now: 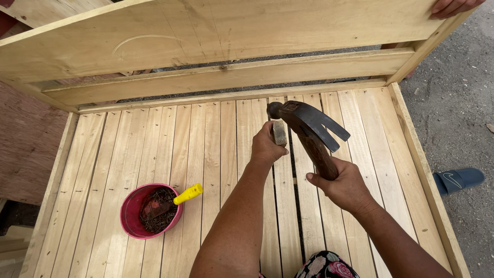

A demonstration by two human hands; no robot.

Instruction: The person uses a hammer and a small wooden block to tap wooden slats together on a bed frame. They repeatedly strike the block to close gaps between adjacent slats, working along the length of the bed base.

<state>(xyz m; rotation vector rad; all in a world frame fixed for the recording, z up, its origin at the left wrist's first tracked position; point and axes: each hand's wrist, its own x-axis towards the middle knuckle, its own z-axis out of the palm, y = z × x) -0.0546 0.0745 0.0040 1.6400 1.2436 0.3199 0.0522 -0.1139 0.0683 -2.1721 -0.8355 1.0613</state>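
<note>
Above slats [206, 154], right hand [345, 188] (fisted) holding hammer [309, 126]

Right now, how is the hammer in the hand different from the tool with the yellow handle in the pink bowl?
The hammer has a dark wooden handle; the tool in the pink bowl has a bright yellow handle. The hammer is gripped by the right hand and raised above the slats; the yellow-handled tool lies untouched among nails. The hammer's head shows fully; the other's end is half buried. Both have handles.

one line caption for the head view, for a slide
Right hand raises a claw hammer while left hand steadies a small wooden block on a slatted bed frame.
</note>
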